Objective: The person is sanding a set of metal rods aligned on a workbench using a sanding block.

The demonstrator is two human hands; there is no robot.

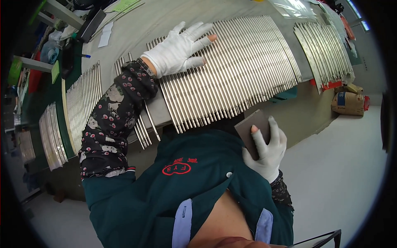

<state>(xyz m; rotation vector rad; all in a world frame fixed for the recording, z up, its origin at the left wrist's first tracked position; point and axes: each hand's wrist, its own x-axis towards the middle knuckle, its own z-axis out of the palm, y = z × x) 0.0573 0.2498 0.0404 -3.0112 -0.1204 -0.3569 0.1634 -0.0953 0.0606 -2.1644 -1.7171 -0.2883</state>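
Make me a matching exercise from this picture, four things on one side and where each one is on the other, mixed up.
Things:
1. left hand
2. right hand
3. brown sacks
4. dark flat pad

Places:
A. on the floor at the right
B. flat on the wide row of metal rods
C. held against the green jacket
D. in the right hand's fingers

Pairs: 1-B, 2-C, 3-A, 4-D
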